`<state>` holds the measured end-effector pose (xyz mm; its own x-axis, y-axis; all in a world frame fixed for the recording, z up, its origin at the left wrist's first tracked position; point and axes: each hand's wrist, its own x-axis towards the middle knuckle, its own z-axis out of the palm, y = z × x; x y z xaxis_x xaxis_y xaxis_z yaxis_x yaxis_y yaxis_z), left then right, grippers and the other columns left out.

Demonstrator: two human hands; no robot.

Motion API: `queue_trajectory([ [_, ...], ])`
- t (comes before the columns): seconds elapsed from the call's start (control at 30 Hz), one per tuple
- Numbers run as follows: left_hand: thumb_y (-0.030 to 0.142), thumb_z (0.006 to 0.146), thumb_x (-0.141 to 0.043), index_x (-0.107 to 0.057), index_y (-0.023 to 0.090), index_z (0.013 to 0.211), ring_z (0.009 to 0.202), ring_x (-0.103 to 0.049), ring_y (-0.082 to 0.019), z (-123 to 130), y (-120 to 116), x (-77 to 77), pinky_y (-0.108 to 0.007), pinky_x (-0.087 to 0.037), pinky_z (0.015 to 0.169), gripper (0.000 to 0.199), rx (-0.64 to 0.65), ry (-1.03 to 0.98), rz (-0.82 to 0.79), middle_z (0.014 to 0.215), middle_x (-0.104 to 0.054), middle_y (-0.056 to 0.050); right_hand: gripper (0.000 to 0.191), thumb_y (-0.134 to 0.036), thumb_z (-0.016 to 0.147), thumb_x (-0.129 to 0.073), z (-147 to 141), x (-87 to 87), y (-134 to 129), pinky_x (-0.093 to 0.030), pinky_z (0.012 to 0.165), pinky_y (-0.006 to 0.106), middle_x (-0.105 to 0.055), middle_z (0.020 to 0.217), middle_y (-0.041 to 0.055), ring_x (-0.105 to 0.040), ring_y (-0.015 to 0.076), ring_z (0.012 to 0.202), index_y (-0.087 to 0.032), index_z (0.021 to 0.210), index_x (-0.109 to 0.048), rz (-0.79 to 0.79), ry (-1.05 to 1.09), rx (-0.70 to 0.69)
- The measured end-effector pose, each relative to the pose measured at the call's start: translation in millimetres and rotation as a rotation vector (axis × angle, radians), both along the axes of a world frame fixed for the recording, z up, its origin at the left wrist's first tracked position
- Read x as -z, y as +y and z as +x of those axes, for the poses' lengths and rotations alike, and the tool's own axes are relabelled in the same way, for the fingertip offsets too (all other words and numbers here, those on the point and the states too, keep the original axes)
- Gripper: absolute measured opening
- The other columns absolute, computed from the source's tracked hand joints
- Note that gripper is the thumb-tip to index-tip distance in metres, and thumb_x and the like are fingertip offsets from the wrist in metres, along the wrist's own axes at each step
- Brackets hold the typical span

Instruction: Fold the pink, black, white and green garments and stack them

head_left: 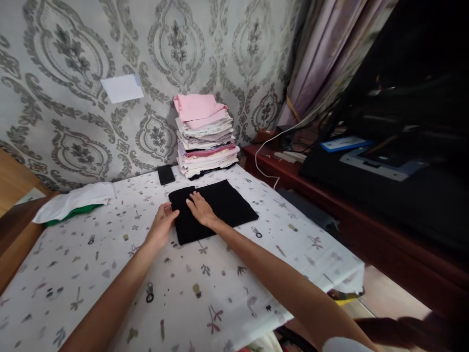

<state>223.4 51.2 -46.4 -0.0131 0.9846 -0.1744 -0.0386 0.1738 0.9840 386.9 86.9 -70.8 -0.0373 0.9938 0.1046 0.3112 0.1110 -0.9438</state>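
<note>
Black cloth (232, 201): folded into a flat rectangle, lying on the white printed cover (198, 313), near the middle of the view; a doubled layer shows at its left part, its step visible along the far edge.
Right hand (200, 207): palm down on the black cloth, left of its middle; fingers spread out and loose, pressing on the surface rather than gripping.
Left hand (163, 226): at the left edge of the black cloth, thumb toward it, fingers bent; cannot tell whether the edge is pinched or only touched.
Clothes pile (207, 142): just beyond the black cloth, against the wall; folded pieces, mostly white and pale, some darker pink and black layers, light pink piece (200, 108) on top.
Phone-like slab (166, 175): dark, flat on the cover, just left of the pile.
White cloth (78, 197): far left, well apart from the hands, over a green cloth (75, 213).
Wall: grey patterned paper (176, 44), with a white card (122, 88) on it.
Right side: dark red cabinet (384, 254), white cable (258, 156), large dark screen (403, 107), mauve curtain (322, 58) behind.
</note>
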Motion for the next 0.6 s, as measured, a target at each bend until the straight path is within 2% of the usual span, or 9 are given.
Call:
queue_trajectory([
  [0.07, 0.019, 0.082, -0.062, -0.058, 0.02, 0.101, 0.103, -0.065, -0.026, -2.9, 4.7, -6.6, -0.037, -0.054, 0.08, 0.02, 0.022, -0.09, -0.132, 0.106, -0.069, -0.009, 0.051, -0.048, 0.09, -0.059, 0.9, -1.1, 0.1, -0.014, 0.122, 0.042, -0.046, 0.152, 0.0102, -0.027, 0.0273, 0.148, -0.017, 0.129, -0.064, 0.004, 0.04, 0.017],
  [0.13, 0.019, 0.083, -0.059, -0.06, 0.018, 0.088, 0.082, -0.067, -0.024, -2.7, 8.7, -15.2, -0.035, -0.053, 0.066, 0.005, 0.066, -0.112, -0.199, 0.084, -0.069, -0.008, 0.048, -0.047, 0.091, -0.056, 1.4, -3.4, -0.1, -0.016, 0.122, 0.041, -0.05, 0.149, 0.0101, -0.031, 0.0269, 0.147, -0.017, 0.128, -0.065, 0.005, 0.073, 0.033],
  [0.23, 0.024, 0.085, -0.059, -0.063, 0.019, 0.089, 0.072, -0.064, -0.019, 6.0, 10.4, -29.5, -0.032, -0.052, 0.063, 0.008, 0.139, -0.197, -0.198, 0.08, -0.068, -0.006, 0.046, -0.045, 0.096, -0.047, 6.5, -7.2, -1.4, -0.023, 0.12, 0.039, -0.057, 0.143, 0.0087, -0.043, 0.0238, 0.14, -0.018, 0.128, -0.065, 0.017, 0.142, 0.072],
  [0.33, 0.03, 0.084, -0.062, -0.065, 0.021, 0.109, 0.093, -0.066, -0.022, 24.0, 11.9, -36.6, -0.032, -0.054, 0.072, 0.027, 0.273, -0.241, -0.028, 0.101, -0.07, -0.007, 0.052, -0.047, 0.1, -0.031, 22.5, -11.4, -5.2, -0.037, 0.113, 0.036, -0.063, 0.136, 0.0057, -0.055, 0.0203, 0.129, -0.02, 0.133, -0.06, -0.021, 0.343, 0.144],
  [0.43, 0.032, 0.083, -0.065, -0.059, 0.022, 0.127, 0.124, -0.056, -0.028, 48.5, 17.9, -28.9, -0.036, -0.052, 0.092, 0.046, 0.277, -0.006, 0.23, 0.126, -0.064, -0.011, 0.054, -0.051, 0.101, -0.029, 47.5, -16.9, -12.3, -0.047, 0.103, 0.033, -0.067, 0.129, 0.0061, -0.063, 0.0201, 0.118, -0.019, 0.132, -0.06, -0.176, 0.739, 0.167],
  [0.5, 0.034, 0.085, -0.064, -0.052, 0.025, 0.136, 0.139, -0.042, -0.027, 67.3, 23.3, -18.6, -0.039, -0.041, 0.109, 0.053, 0.263, 0.226, 0.378, 0.144, -0.052, -0.009, 0.056, -0.054, 0.101, -0.028, 64.5, -21.3, -18.0, -0.053, 0.095, 0.033, -0.072, 0.118, 0.0072, -0.068, 0.0211, 0.109, -0.019, 0.126, -0.063, -0.274, 0.922, 0.121],
  [0.6, 0.037, 0.093, -0.054, -0.041, 0.026, 0.146, 0.149, -0.026, -0.023, 95.6, 30.2, -5.7, -0.043, -0.022, 0.121, 0.055, 0.355, 0.511, 0.554, 0.158, -0.035, -0.008, 0.057, -0.057, 0.1, -0.029, 85.2, -28.1, -24.9, -0.058, 0.083, 0.037, -0.076, 0.097, 0.0088, -0.072, 0.0235, 0.094, -0.018, 0.115, -0.067, -0.357, 1.032, 0.057],
])
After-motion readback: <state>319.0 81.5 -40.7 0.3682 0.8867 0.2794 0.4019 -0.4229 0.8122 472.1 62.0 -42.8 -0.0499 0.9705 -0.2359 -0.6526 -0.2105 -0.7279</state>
